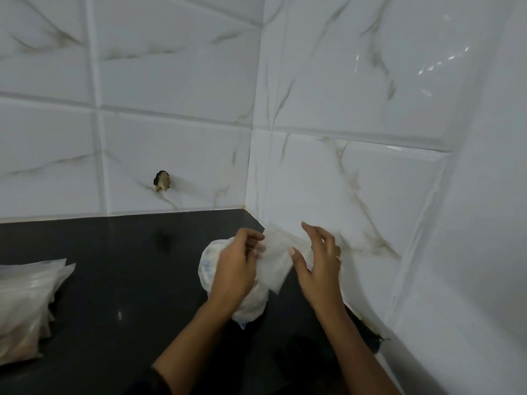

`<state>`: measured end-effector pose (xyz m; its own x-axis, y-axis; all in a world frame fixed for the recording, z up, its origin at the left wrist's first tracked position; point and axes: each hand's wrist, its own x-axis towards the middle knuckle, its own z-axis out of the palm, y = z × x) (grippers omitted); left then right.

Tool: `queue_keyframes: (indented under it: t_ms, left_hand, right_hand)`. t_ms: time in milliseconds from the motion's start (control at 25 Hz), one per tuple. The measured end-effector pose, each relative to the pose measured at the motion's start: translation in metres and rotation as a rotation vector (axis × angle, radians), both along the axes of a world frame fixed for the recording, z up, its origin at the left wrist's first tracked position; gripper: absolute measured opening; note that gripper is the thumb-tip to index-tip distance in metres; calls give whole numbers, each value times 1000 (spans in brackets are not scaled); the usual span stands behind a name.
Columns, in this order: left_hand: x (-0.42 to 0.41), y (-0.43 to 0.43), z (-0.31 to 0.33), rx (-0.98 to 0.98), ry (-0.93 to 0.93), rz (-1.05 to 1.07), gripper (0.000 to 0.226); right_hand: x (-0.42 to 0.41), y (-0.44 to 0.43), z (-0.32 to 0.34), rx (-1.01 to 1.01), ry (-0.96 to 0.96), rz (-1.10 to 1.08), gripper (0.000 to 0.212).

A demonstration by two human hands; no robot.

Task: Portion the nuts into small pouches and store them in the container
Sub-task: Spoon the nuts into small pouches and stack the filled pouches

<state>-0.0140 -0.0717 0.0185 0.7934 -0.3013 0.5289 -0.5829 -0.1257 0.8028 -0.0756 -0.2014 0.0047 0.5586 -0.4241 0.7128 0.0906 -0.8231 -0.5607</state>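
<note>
Your left hand [233, 269] pinches a small clear pouch [275, 260] at frame centre, btwn both hands; your right hand [319, 269] is spread loose, thumb at its edge. White plastic bag [206, 269] sits under the left hand on the dark surface [114, 280].

Two hands at lower centre, left hand [233, 269] and right hand [319, 269], one small clear pouch [275, 263] between them, one white plastic bag [251, 305] beneath, filled bags [25, 303] piled at left edge, number unclear, one wall hole [162, 181]
</note>
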Motion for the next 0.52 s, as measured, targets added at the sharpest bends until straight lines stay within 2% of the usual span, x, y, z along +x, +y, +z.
queue_keyframes:
  t_ms: [120,280,440,520]
  left_hand:
    - [22,37,1,9,19,-64,30]
    - [38,68,-6,12,33,-100,35]
    - [47,77,-6,59,18,-130,32]
    - [44,79,-4,170,-2,-156,36]
  right_hand:
    - [7,20,20,-64,122,68,42]
    - [24,48,17,-42,154,100,9]
    - [42,64,17,122,343,200,12]
    - [45,69,22,239,385,229,18]
